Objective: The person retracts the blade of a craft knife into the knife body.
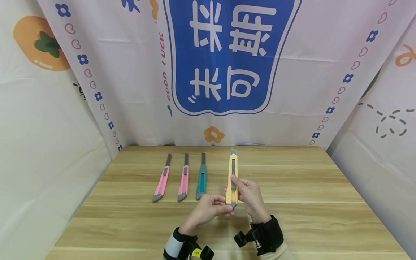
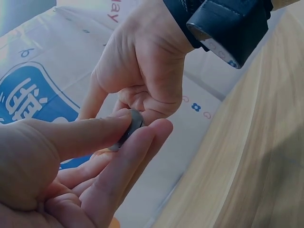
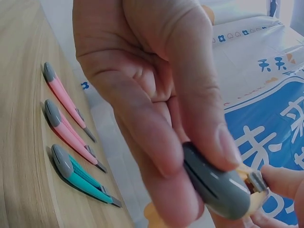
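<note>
A yellow utility knife [image 1: 229, 195] with a grey end cap [image 3: 216, 183] is held upright in front of me, above the wooden table. My left hand [image 1: 206, 210] pinches the end cap between thumb and fingers. Higher on the body, my right hand [image 1: 251, 196] grips the knife, its thumb along the dark slider strip. The grey tip points away from me in the head view. In the left wrist view the yellow body is mostly hidden behind the fingers. To the left lie a teal utility knife [image 1: 202, 177] and two pink utility knives [image 1: 184, 180], side by side.
The wooden table [image 1: 308, 202] ends at a printed white cloth [image 1: 139, 90] hanging along its far edge. More patterned cloth covers both sides. Each wrist wears a black strap [image 1: 271, 234] with a small camera.
</note>
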`<state>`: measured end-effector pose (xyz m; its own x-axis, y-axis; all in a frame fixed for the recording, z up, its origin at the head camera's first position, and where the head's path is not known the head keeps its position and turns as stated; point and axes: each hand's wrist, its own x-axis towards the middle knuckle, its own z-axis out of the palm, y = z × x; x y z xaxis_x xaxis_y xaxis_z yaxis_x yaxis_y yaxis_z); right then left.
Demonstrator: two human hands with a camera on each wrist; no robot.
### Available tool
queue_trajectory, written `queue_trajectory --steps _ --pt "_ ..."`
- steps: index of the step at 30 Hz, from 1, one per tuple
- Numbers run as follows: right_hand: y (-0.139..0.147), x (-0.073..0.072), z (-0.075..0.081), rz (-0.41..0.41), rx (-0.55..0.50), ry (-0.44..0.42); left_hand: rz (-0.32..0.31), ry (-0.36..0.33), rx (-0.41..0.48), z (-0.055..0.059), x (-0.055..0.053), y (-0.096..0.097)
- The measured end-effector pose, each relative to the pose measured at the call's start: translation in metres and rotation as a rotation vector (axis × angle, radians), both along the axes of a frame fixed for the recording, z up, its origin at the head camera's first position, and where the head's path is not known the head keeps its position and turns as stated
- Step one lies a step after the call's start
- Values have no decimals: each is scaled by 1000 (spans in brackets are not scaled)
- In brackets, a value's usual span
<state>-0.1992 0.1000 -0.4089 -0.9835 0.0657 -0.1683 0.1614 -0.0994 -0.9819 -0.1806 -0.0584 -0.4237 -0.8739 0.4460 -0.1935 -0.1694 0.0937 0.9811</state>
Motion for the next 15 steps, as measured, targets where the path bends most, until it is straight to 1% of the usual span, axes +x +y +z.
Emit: queue_trajectory --steps 7,15 --pt "-1 -1 1 -7 5 -11 14 -9 -14 0 0 1" --pt "1 0 3 4 -14 -5 2 -3 -15 -2 0 3"
